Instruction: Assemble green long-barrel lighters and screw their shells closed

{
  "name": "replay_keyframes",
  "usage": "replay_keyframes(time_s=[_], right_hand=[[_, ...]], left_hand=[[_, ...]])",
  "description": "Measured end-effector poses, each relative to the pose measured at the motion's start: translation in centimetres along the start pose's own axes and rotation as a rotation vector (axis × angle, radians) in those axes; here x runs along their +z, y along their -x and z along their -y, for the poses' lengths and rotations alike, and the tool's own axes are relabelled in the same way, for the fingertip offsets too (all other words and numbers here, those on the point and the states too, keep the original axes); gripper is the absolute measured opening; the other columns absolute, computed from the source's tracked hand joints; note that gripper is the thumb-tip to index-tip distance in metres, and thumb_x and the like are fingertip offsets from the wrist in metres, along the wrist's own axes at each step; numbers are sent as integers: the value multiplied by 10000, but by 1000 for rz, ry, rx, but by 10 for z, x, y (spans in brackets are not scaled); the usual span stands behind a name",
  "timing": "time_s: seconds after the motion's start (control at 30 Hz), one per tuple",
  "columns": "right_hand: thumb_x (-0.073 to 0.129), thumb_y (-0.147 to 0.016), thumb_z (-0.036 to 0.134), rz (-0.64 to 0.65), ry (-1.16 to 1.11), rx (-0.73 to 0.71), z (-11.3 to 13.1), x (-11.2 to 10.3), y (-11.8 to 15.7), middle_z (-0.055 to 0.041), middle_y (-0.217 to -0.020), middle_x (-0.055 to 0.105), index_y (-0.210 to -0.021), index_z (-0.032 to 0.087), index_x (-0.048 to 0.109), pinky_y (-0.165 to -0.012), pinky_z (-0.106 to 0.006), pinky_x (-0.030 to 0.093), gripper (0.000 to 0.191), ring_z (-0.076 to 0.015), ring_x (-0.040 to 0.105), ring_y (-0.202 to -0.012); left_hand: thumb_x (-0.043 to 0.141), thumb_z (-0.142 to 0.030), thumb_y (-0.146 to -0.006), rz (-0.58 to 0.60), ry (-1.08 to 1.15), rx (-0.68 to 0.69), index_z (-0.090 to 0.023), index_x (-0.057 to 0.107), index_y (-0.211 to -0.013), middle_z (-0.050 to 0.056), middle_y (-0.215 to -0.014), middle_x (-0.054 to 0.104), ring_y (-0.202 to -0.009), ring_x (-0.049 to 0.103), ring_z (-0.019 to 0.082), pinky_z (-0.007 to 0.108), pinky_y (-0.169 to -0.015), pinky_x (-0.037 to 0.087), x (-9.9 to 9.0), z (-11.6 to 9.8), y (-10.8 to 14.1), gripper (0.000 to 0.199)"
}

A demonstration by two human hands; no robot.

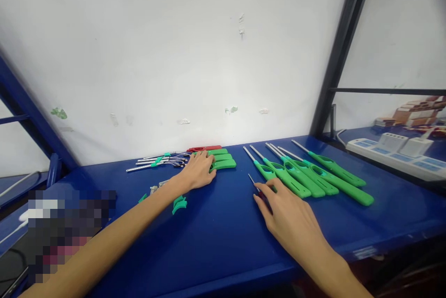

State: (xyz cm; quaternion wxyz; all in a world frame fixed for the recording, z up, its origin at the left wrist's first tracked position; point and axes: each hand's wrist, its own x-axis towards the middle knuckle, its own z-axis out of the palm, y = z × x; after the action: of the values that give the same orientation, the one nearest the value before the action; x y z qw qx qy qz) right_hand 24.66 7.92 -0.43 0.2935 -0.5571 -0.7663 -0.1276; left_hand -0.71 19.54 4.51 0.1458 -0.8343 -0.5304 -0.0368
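Observation:
My left hand (200, 171) reaches to the back of the table, fingers curled on the near ends of stacked green lighter casings (223, 164); its fingertips are partly hidden. A red casing (209, 148) lies behind them. Beside that hand, to the left, are metal lighter tubes (146, 164) with thin wires and teal pieces. My right hand (291, 210) is closed around a small screwdriver (257, 184), its thin shaft pointing up and left. Just beyond this hand, several green long-necked lighters (296, 177) lie side by side, their metal tubes toward the wall.
Loose teal pieces (179, 205) and small metal parts (153, 189) lie near my left forearm. A blurred-out dark object (66, 233) sits at the left. The blue table (223, 247) meets a white wall (209, 56). A power strip (400, 156) stands beyond the right post (331, 70).

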Motion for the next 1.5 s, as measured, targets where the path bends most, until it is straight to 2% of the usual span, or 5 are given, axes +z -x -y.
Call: replay_keyframes(time_s=[0.43,0.57,0.77,1.0,1.5], right_hand=[[478,-1104,420,-92,-70,17,3,-4,6,-105,-1203,663,-1381,269,617,-504,-331,569,345,-234,740,-769],[586,-1055,538,-113,-219,-97,6,-11,7,-136,-1354,632,-1526,273,498,-890,-459,643,547,-325,683,-1190],[626,-1064,473,207,-372,-386,11,-22,6,-49,-1241,701,-1340,292,634,-1113,-491,528,331,-271,642,-1204],[554,-1115,397,385,-462,-341,12,-27,4,-16,-1228,708,-1306,293,608,-1102,-447,514,224,-226,657,-1160],[465,-1134,412,138,-397,-186,-4,-15,12,-48,-1230,731,-1328,307,606,-1025,-481,528,262,-269,677,-1143]], left_hand=[[703,-313,-1020,-159,137,119,-164,657,-1285,102,-1283,689,-1165,685,277,509,-1010,580,-38,-14,31,307],[650,-246,-993,-214,225,159,-194,632,-1297,103,-1239,706,-1142,692,289,470,-992,596,-52,-43,88,309],[684,-212,-928,-295,512,97,-321,620,-1280,30,-1175,759,-1032,752,249,381,-909,639,-31,-75,149,374],[718,-332,-959,-202,658,-58,-367,599,-1387,36,-1336,743,-1194,738,286,435,-1003,637,-11,-73,165,446],[746,-248,-886,-115,863,-341,-448,335,-1604,22,-1233,713,-1164,691,283,538,-1083,533,-8,-65,169,851]])
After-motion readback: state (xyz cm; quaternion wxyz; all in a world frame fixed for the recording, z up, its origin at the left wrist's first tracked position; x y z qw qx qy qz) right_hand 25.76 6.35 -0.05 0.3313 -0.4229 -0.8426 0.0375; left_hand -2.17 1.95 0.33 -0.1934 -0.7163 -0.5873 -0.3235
